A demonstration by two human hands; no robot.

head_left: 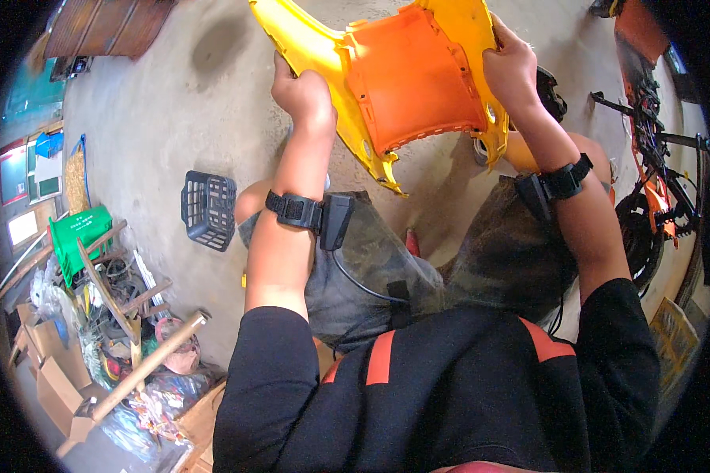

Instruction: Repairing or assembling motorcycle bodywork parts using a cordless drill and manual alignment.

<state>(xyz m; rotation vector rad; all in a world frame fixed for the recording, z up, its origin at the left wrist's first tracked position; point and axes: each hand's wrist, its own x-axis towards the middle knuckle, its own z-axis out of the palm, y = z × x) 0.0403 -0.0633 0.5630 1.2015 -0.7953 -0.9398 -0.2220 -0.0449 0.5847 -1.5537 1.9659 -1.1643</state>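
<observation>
In front of me at the top of the view I hold up a large plastic fairing panel, with yellow side wings and an orange middle piece (414,79). My left hand (304,93) is closed on the edge of its left yellow wing (323,59). At the opposite side, my right hand (513,67) grips the right yellow wing (472,47). Small holes and tabs run along the panel's edges. Its upper end is cut off by the top of the picture. Both wrists wear black straps with small black boxes.
A black plastic basket (209,211) stands on the concrete floor to the left. Beyond it are a green bin (83,240), cardboard, a tube (154,359) and piled scrap. To the right stands a partly stripped motorcycle (655,173) with orange parts. Rusty sheet metal (106,27) lies far left.
</observation>
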